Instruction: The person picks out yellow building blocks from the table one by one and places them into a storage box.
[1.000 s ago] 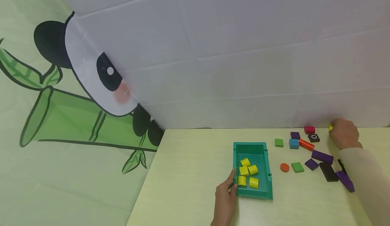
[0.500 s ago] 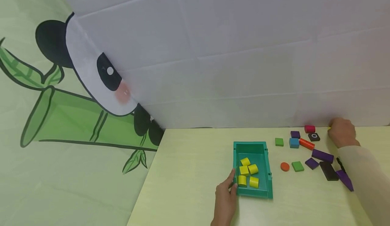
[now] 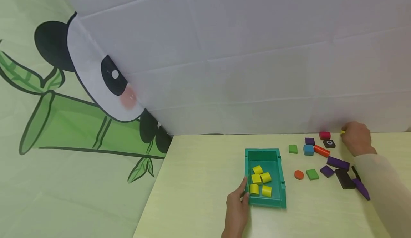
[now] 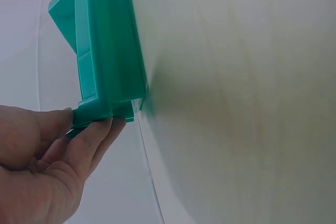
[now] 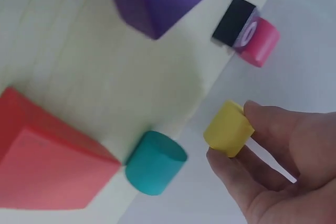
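My right hand point(image 3: 357, 138) pinches a small yellow cylinder block point(image 5: 228, 128) between thumb and fingers, at the table's back edge by the wall. In the head view most of that block is hidden by the hand. Far to the left, my left hand point(image 3: 236, 209) grips the left side of a teal-green bin point(image 3: 272, 165). The left wrist view has the thumb and fingers on either side of the bin's rim point(image 4: 92, 111). Inside the bin lie several yellow blocks point(image 3: 265, 177). Below the right hand, the right wrist view holds a teal cylinder point(image 5: 156, 163) and a red block point(image 5: 52, 156).
Between the hands are scattered blocks: a blue cube point(image 3: 308, 150), green squares point(image 3: 312, 174), an orange disc point(image 3: 299, 175), a red cylinder point(image 3: 325, 135), purple pieces point(image 3: 338, 163) and a black slab point(image 3: 345, 179). A white cloth wall point(image 3: 250, 88) rises behind the table.
My right hand has shifted slightly left along the back edge, the yellow block in its fingers. The left hand stays on the bin, and the blocks inside are the same.
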A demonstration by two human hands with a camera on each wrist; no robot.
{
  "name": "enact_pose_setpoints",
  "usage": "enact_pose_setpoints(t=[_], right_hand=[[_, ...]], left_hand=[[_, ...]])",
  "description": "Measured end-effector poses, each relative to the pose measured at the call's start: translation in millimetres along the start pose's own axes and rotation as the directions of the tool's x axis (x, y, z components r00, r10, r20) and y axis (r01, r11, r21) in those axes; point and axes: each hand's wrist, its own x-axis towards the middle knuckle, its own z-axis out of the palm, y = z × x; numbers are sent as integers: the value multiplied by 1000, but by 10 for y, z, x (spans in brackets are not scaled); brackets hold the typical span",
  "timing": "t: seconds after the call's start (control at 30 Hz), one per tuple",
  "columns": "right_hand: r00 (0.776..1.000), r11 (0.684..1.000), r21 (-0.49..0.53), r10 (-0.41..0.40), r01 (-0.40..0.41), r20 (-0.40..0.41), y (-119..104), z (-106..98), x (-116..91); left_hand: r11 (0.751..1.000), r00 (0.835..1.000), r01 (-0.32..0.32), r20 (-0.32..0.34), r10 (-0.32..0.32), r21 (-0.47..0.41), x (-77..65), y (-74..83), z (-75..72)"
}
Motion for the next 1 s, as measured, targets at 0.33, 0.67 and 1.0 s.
enact_pose_setpoints(t=[0.33, 0.67, 1.0], right_hand=[[1000, 999, 43, -22, 22, 2, -225, -15, 207], [1000, 996, 91, 20, -22, 21, -619, -52, 240], [998, 989, 134, -64, 62, 11, -966, -26, 109]], left_hand=[[1000, 999, -9, -40, 9, -2, 107, 68, 124], [999, 998, -18, -61, 16, -26, 159, 113, 179], [999, 998, -17, -59, 16, -28, 149, 124, 172]])
